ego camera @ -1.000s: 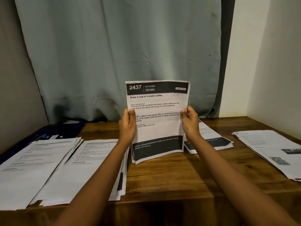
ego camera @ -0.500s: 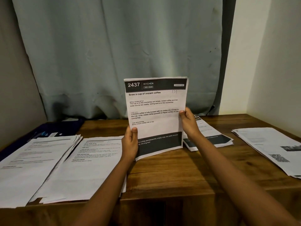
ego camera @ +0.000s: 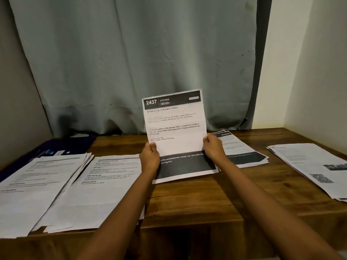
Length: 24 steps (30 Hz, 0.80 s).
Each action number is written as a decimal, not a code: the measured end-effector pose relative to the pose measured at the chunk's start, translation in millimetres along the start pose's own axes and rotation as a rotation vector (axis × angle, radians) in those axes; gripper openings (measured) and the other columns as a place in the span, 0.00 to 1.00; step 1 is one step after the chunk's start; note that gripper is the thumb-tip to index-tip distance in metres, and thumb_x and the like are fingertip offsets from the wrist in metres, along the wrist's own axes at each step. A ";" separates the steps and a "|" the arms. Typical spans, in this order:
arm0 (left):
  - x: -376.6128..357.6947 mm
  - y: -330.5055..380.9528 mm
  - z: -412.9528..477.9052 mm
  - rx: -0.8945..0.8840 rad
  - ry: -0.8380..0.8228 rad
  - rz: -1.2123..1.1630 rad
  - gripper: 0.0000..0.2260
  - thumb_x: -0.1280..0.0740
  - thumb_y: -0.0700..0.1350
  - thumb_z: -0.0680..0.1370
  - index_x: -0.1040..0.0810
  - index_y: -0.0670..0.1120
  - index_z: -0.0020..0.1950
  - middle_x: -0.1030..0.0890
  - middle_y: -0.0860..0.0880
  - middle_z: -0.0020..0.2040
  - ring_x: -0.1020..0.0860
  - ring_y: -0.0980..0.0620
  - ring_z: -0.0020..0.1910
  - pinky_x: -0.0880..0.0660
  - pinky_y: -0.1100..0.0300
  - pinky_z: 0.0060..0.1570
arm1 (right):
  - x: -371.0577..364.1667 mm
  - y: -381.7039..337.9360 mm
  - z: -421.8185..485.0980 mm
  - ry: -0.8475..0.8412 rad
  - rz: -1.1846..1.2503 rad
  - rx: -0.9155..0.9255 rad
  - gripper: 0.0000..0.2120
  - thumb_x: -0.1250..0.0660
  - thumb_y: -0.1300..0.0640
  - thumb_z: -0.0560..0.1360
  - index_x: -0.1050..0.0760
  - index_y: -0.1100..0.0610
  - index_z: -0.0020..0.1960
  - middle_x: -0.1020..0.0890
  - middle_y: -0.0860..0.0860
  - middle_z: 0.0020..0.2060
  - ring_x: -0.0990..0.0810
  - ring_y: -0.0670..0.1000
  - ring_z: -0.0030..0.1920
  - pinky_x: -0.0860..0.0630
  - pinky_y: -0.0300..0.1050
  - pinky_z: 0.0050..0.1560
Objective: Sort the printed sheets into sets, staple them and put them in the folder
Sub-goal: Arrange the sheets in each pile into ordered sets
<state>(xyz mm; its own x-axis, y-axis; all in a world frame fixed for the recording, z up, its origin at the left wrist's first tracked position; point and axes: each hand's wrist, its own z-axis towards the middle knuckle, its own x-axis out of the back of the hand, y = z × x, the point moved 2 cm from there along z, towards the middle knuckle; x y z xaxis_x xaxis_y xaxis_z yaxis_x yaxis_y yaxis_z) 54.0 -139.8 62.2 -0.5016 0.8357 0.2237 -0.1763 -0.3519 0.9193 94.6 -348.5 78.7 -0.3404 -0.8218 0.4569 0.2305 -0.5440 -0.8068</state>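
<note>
Small print on the held sheet is blurred; the left grip covers its black band's first letters. The rightmost pile runs off the edge.

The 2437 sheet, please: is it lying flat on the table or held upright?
Held upright: the left hand and right hand grip the sheet by its sides.

I'm watching the left hand and right hand gripping the 2437 sheets upright, with paper piles lying on the wooden table.
</note>
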 end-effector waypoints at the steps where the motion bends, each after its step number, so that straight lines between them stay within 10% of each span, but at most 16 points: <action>1: -1.6 -2.8 4.3 0.045 -0.027 0.059 0.16 0.47 0.46 0.84 0.28 0.37 0.64 0.24 0.40 0.64 0.25 0.41 0.61 0.29 0.54 0.54 | -2.5 1.4 1.2 -0.013 -0.058 -0.025 0.12 0.45 0.63 0.81 0.27 0.65 0.59 0.22 0.60 0.58 0.24 0.59 0.57 0.27 0.52 0.59; 8: -11.7 -17.7 11.0 0.235 -0.148 0.250 0.15 0.43 0.43 0.83 0.29 0.35 0.65 0.26 0.37 0.65 0.26 0.39 0.61 0.28 0.51 0.58 | -25.7 18.5 -1.7 -0.064 -0.349 -0.160 0.11 0.39 0.63 0.79 0.27 0.65 0.60 0.23 0.61 0.58 0.22 0.60 0.56 0.24 0.51 0.55; 24: -23.5 -22.1 10.5 0.078 -0.320 0.753 0.16 0.40 0.39 0.81 0.30 0.38 0.68 0.29 0.37 0.67 0.30 0.41 0.65 0.31 0.53 0.63 | -42.0 33.6 -0.8 -0.108 -0.529 -0.181 0.16 0.40 0.62 0.80 0.32 0.66 0.67 0.27 0.61 0.63 0.23 0.57 0.60 0.26 0.46 0.59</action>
<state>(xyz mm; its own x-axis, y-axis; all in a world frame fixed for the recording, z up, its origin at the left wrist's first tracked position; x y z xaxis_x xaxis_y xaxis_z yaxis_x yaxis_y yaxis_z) 78.5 -147.3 40.1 -0.1941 0.4715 0.8602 0.1764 -0.8458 0.5034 115.9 -332.1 32.1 -0.2700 -0.4633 0.8441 -0.1094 -0.8562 -0.5049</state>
